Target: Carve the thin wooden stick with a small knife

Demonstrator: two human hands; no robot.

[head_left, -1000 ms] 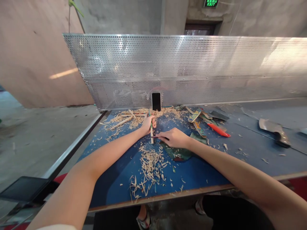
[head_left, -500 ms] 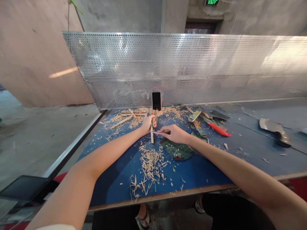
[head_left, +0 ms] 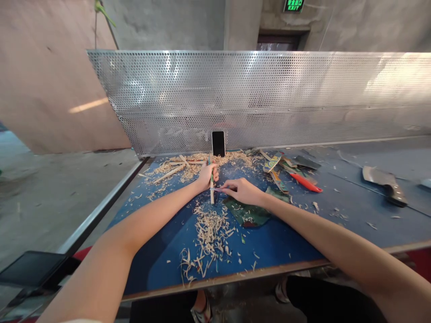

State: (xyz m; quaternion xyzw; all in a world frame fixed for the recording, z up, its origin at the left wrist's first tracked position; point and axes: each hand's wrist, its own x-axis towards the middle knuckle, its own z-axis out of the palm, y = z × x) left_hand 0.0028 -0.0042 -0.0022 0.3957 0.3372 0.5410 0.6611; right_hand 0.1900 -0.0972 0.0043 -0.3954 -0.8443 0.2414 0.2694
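Observation:
My left hand is closed around a thin wooden stick, whose pale, whittled lower end points toward me; green shows on its upper part. In my closed right hand is a small knife, its handle mostly hidden by the fingers. The blade lies across the stick, touching it just below my left hand. Curled wood shavings lie in a heap on the blue tabletop beneath the stick. A dark green sheet is under my right wrist.
A phone leans upright against a perforated metal screen. Pale sticks lie among shavings at the back left. To the right are painted wood strips, a red-handled tool and a cleaver.
The knife has shifted slightly along the stick toward my left hand or stayed close to it. Both hands keep their holds, and the view has tilted slightly.

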